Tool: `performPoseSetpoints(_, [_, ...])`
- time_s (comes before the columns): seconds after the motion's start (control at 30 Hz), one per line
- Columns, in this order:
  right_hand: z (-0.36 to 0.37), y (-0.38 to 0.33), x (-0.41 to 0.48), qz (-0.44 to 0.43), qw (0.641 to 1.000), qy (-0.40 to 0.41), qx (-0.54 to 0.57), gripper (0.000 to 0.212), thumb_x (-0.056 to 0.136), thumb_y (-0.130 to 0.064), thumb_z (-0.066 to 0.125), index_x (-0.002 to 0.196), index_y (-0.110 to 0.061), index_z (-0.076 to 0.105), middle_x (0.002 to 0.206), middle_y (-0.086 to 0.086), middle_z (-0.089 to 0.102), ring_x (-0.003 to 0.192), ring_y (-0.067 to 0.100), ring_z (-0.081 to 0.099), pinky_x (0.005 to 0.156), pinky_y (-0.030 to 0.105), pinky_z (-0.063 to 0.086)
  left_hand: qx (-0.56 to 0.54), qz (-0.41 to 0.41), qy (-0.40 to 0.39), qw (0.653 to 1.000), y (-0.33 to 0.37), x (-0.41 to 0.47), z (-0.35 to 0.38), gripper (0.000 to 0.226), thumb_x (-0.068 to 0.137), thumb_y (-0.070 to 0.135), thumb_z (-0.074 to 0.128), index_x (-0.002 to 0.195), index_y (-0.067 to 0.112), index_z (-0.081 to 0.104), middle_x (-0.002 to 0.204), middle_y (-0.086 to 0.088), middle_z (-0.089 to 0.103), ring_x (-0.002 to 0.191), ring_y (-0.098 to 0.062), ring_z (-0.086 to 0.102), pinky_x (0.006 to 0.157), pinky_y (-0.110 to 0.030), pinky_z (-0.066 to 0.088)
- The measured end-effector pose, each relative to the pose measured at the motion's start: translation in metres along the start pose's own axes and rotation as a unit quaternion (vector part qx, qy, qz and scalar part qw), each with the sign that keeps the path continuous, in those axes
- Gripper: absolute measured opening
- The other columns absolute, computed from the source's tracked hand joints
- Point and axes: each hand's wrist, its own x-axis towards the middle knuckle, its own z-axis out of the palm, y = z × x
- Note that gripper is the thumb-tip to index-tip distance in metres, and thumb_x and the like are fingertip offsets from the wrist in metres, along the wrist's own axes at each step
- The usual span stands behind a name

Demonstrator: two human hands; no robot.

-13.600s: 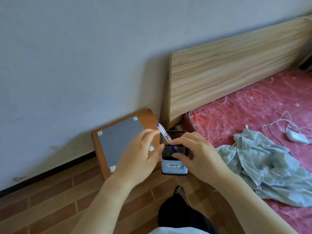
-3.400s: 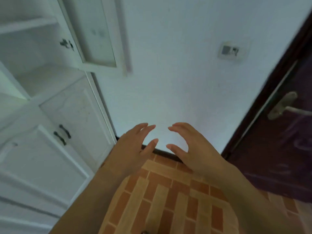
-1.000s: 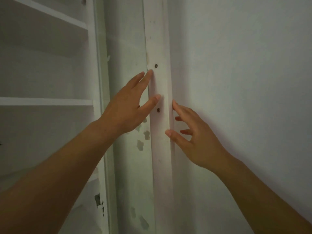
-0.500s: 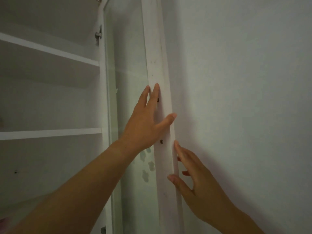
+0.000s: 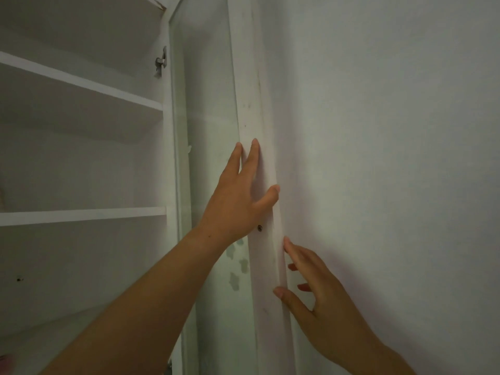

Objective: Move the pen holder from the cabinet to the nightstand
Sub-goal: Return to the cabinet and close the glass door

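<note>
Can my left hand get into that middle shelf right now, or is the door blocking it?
Probably yes. The glass door is swung open toward the wall, and the left hand rests on its frame; nothing shows between it and the middle shelf.

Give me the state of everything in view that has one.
Cabinet door: open, swung out close to the wall.
Left hand: fingers straight, laid on the door's frame.
Right hand: fingers loosely spread at the door's edge, lower down.
Pen holder: not in view.
</note>
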Motion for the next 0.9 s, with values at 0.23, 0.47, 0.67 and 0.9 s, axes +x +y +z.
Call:
performPoseSetpoints(0.23, [0.016, -0.048, -0.009, 0.027, 0.999, -0.019, 0.012, 0.057, 0.075, -0.064, 0.035, 0.124, -0.06, 0.007, 0.138, -0.031, 0.022, 0.123, -0.004, 0.033, 0.101, 0.021, 0.039, -0.057, 0.024, 0.003, 0.998, -0.015, -0.022, -0.043, 0.075, 0.087, 0.052, 0.044, 0.142, 0.041, -0.006, 0.156, 0.01, -0.008, 0.143, -0.015, 0.004, 0.113, -0.043, 0.019])
performPoseSetpoints(0.47, [0.064, -0.102, -0.012, 0.036, 0.995, -0.007, 0.089, 0.056, 0.072, -0.071, 0.038, 0.12, -0.063, 0.011, 0.128, -0.038, 0.027, 0.112, -0.013, 0.041, 0.083, 0.004, 0.042, -0.135, 0.038, -0.009, 0.99, -0.043, -0.052, -0.105, 0.074, 0.082, 0.061, 0.042, 0.143, 0.043, 0.004, 0.155, 0.016, 0.008, 0.141, -0.01, 0.014, 0.107, -0.049, 0.034])
performPoseSetpoints(0.67, [0.104, -0.151, -0.009, 0.03, 0.985, -0.008, 0.167, 0.06, 0.076, -0.055, 0.05, 0.123, -0.052, 0.012, 0.124, -0.03, 0.034, 0.112, -0.002, 0.048, 0.076, 0.008, 0.047, -0.172, 0.035, -0.016, 0.984, -0.062, -0.078, -0.16, 0.067, 0.083, 0.043, 0.049, 0.137, 0.045, 0.009, 0.15, 0.017, 0.018, 0.135, -0.006, 0.028, 0.103, -0.04, 0.042])
performPoseSetpoints(0.9, [0.157, -0.193, -0.01, -0.011, 0.99, 0.012, 0.141, 0.058, 0.078, -0.063, 0.046, 0.118, -0.075, 0.006, 0.119, -0.055, 0.022, 0.113, -0.018, 0.035, 0.077, 0.005, 0.043, -0.095, 0.017, -0.004, 0.995, -0.104, -0.101, -0.204, 0.066, 0.092, 0.029, 0.047, 0.146, 0.027, 0.009, 0.146, 0.009, 0.029, 0.114, 0.009, 0.033, 0.082, -0.005, 0.038])
